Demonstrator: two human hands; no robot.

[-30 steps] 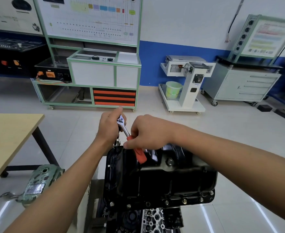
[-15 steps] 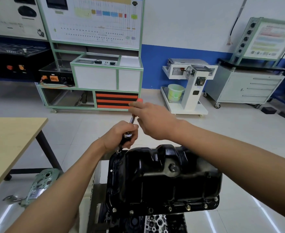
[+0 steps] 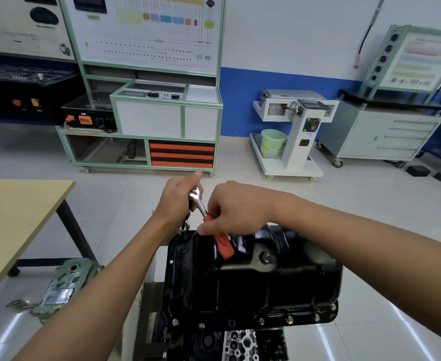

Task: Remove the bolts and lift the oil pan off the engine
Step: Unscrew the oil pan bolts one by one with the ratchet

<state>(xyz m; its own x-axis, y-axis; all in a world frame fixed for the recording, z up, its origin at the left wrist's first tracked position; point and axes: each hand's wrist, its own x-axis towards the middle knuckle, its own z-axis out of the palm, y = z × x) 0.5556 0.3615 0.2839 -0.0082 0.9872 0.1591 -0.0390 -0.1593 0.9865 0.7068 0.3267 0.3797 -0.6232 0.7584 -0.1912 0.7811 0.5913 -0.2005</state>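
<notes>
While the left hand (image 3: pixel 176 201) curls round the head of one ratchet (image 3: pixel 200 204) and the right hand (image 3: pixel 237 209) grips its red handle, one glossy black oil pan (image 3: pixel 253 287) sits at 6 o'clock on the engine (image 3: pixel 243 342). Its long axis runs 9 to 3 o'clock, sump upward, with about seven bolts (image 3: pixel 289 319) or holes along its near flange.

Pale tiled floor (image 3: pixel 240 168) carries a wood-topped desk (image 3: pixel 13 217) on dark legs, left side. A greenish metal housing (image 3: pixel 65 285) lies on the floor near the desk foot. The black oil pan (image 3: pixel 253 287) sits on the engine (image 3: pixel 243 343), with bolts along its near flange.
</notes>
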